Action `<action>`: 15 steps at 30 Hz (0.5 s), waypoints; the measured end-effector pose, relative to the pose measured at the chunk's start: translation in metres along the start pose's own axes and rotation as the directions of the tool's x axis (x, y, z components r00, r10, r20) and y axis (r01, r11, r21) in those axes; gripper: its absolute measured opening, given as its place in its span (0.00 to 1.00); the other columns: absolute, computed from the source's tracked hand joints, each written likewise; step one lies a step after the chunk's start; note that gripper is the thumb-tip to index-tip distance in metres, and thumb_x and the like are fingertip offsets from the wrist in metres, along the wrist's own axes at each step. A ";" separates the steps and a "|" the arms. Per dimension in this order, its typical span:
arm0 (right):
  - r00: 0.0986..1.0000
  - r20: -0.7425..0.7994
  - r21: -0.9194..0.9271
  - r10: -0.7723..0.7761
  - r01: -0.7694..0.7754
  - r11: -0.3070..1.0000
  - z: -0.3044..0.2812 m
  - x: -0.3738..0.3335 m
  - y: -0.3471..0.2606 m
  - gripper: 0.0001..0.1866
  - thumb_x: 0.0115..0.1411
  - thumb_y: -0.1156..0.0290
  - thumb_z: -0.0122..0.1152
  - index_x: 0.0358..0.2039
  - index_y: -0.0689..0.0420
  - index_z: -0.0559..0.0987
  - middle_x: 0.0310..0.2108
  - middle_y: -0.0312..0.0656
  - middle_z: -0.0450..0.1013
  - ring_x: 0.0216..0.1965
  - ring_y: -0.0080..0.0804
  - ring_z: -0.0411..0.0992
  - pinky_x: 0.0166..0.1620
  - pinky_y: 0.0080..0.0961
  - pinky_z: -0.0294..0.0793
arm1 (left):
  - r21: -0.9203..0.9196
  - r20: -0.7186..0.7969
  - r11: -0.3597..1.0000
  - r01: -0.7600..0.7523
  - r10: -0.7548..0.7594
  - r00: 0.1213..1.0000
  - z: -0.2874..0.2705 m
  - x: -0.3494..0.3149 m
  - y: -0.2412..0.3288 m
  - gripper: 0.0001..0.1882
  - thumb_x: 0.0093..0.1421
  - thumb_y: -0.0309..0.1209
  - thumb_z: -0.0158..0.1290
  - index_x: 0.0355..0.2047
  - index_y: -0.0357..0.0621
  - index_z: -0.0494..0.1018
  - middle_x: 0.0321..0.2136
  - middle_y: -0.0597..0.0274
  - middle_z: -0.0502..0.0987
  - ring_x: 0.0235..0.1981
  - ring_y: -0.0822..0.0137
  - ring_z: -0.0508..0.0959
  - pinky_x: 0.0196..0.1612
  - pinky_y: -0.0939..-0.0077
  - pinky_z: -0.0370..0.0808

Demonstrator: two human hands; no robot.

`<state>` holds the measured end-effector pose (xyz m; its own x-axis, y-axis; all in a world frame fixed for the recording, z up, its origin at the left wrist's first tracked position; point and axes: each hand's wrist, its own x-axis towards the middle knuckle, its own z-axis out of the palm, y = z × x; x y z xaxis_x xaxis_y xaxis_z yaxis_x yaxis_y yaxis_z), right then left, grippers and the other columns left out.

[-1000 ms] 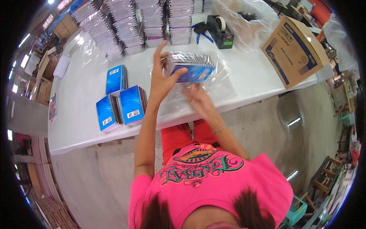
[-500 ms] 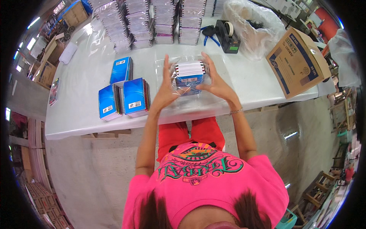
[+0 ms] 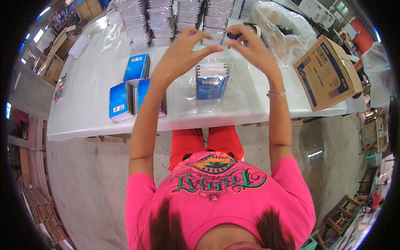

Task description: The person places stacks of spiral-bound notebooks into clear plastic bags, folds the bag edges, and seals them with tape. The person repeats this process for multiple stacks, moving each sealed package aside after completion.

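A stack of spiral notebooks with blue covers lies in clear plastic on the white table, in front of me. Above its far side, my left hand is raised with thumb and fingers apart, holding nothing that I can see. Facing it, my right hand hovers with bent, spread fingers, slightly blurred, in front of the tape dispenser, which it partly covers. More blue spiral notebooks stand in piles to the left: one pile at the back, one at the front, and one partly behind my left forearm.
Tall rows of plastic-wrapped spiral notebooks line the table's far side. A clear plastic bag sits at the back right, beside a brown cardboard box. A white roll lies at the far left. The table's near edge runs before me.
Both hands have left the sides of the wrapped notebooks and moved up and away from me, over the far side. The wrapped stack stays on the table.
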<state>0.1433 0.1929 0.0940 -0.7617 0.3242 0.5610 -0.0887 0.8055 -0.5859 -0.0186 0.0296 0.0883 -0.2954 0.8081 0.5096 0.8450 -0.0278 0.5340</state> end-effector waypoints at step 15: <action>0.967 -0.080 0.465 0.243 -0.179 0.867 0.036 -0.102 0.069 0.37 0.49 0.72 0.72 0.59 0.52 0.65 0.54 0.38 0.64 0.52 0.32 0.65 0.49 0.28 0.72 | -0.497 -0.308 0.859 0.122 -0.306 0.901 0.042 -0.088 -0.040 0.26 0.54 0.30 0.64 0.52 0.44 0.69 0.44 0.61 0.69 0.40 0.69 0.73 0.40 0.76 0.74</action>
<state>0.1920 0.1973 -0.0246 -0.7063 0.5488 0.4471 -0.2394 0.4093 -0.8804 -0.0076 -0.0157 -0.0065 -0.6617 0.5555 0.5035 0.4686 -0.2178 0.8561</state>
